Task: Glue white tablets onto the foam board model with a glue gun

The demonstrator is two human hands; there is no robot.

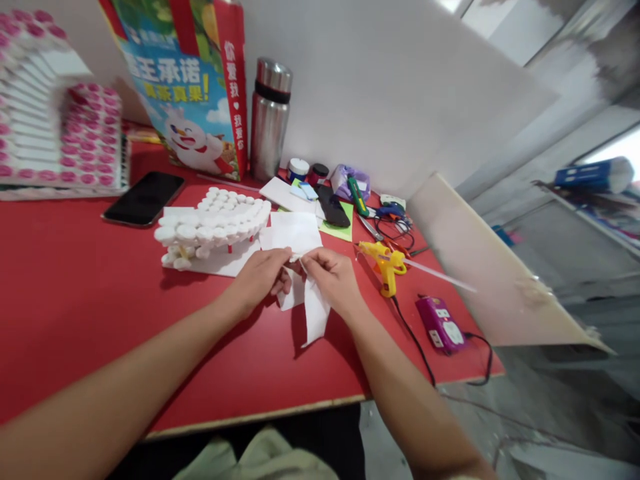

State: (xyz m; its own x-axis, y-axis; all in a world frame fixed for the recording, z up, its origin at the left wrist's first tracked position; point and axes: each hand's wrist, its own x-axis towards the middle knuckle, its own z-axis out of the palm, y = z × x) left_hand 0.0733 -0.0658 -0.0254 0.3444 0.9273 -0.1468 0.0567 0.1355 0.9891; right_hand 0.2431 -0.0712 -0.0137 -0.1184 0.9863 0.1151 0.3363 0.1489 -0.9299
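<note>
My left hand and my right hand meet over the red table, fingertips pinched together on a strip of thin white paper. The strip's loose end hangs below my right fingers, and the pinched part looks rolled or folded, mostly hidden by the fingers. Beneath and behind my hands lie white paper sheets. Left of them stands a small white model covered with rows of round white pieces, raised on short red supports over a white base.
A yellow glue gun with a glue stick lies at right, its cord running near a purple power socket. Behind stand a steel flask and a printed bag. A phone and a pink-and-white model are at left.
</note>
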